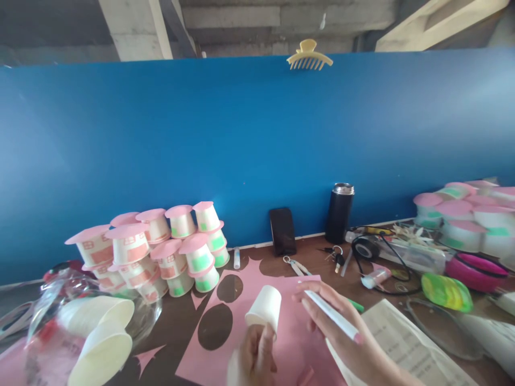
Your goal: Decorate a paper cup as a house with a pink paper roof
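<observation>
My left hand (257, 351) is closed round the rim end of a white paper cup (265, 306), tilted with its base up. To its right, my right hand (341, 335) grips a white marker (330, 315) with a pink end, held apart from the cup. Both hands are over a sheet of pink paper (251, 279) that has round holes cut from it. A small pink piece, too unclear to name, lies near the sheet's lower edge. Beneath my right arm is a printed sheet of paper (406, 343).
Stacked cups with pink paper tops (129, 246) stand at left, more cups (462, 220) at far right. Loose white cups (102, 351) lie lower left. Along the blue partition (241, 134) are a phone (282, 231) and black flask (339, 214). Keys (337, 257) and cables lie right.
</observation>
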Available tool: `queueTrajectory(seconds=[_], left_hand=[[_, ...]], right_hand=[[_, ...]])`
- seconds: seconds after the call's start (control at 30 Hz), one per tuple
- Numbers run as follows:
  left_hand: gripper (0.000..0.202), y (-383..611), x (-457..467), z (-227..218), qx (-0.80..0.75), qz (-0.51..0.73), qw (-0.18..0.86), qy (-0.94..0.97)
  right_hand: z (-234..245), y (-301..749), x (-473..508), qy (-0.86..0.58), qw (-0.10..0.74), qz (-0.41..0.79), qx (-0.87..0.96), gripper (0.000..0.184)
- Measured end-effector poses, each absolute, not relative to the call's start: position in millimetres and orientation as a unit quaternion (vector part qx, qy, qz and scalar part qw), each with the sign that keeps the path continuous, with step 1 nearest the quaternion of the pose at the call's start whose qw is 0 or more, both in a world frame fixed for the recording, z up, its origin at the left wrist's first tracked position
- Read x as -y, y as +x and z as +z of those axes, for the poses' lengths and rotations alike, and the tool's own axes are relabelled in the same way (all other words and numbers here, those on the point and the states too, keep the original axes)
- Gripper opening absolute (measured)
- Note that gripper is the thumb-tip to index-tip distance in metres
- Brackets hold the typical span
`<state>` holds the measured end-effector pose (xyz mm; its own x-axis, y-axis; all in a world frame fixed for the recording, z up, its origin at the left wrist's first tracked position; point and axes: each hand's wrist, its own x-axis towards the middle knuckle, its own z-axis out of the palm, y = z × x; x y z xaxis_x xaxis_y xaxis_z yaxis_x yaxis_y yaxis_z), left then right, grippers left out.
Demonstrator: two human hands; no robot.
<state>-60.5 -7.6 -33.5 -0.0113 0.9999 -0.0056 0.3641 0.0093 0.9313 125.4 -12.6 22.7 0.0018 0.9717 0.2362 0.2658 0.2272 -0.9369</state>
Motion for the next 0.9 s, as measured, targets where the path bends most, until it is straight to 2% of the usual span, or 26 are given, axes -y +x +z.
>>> queueTrajectory(seconds=[0.1, 0.3, 0.43, 0.6, 0.83, 0.9], left_hand=[[0.063, -63.6, -0.1, -22.0, -0.556, 0.401, 0.512, 0.517], [0.064, -69.7, -12.9, -19.5, -0.539, 0.440, 0.599, 0.396], [0.055, -71.5, -18.0, -20.3, -0.471, 0.493, 0.669, 0.297], [0.043, -69.3, -13.1, -17.0, -0.410, 0.578, 0.685, 0.168], [0.036, -62.6, -1.3, -9.0, -0.373, 0.535, 0.727, 0.213], [0.036, -61.6, 1.8, -6.5, -0.366, 0.524, 0.738, 0.217]], right_hand=[[25.2, 119.0, 18.7, -0.490, 0.459, 0.315, 0.671, 0.025], [29.0, 119.6, 23.4, -0.455, 0.394, 0.278, 0.748, 0.032], [28.1, 123.4, 21.0, -0.373, 0.436, 0.209, 0.792, 0.042], [37.8, 114.2, 23.9, -0.423, 0.445, 0.140, 0.777, 0.035], [33.3, 105.7, 32.8, -0.402, 0.478, 0.072, 0.778, 0.036], [27.5, 103.0, 34.3, -0.416, 0.504, 0.051, 0.755, 0.031]])
